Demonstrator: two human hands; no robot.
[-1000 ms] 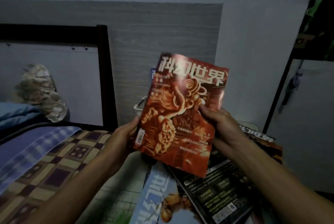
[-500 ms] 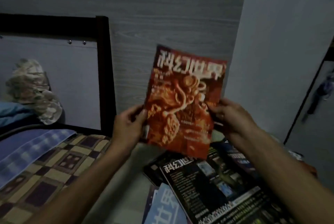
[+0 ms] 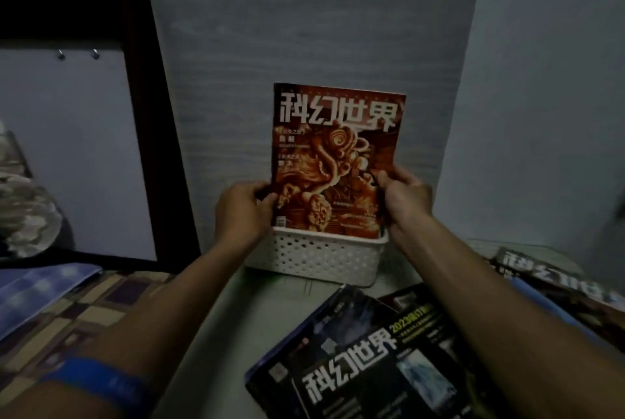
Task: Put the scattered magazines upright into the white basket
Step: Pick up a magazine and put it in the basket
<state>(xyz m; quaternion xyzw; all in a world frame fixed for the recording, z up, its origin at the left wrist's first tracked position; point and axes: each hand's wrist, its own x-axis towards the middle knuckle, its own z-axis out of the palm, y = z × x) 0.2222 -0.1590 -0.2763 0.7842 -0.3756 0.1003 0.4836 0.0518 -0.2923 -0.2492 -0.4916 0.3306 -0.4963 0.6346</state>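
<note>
Red-orange mag (image 3: 333,161) — white perforated basket (image 3: 324,258) — checked bedcover (image 3: 84,310).

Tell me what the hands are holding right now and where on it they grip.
Both hold the red magazine upright: left hand on its left edge, right hand on its right edge, bottom inside the white basket.

Stood upright, red magazine (image 3: 334,161), lower edge down inside the white basket (image 3: 324,258). Gripped at its left edge by the left hand (image 3: 241,209), at its right edge by the right hand (image 3: 407,197). Lay scattered nearer the camera, dark magazines (image 3: 365,361), on the pale table (image 3: 216,334). Blue wristband (image 3: 101,385) on the left forearm.
</note>
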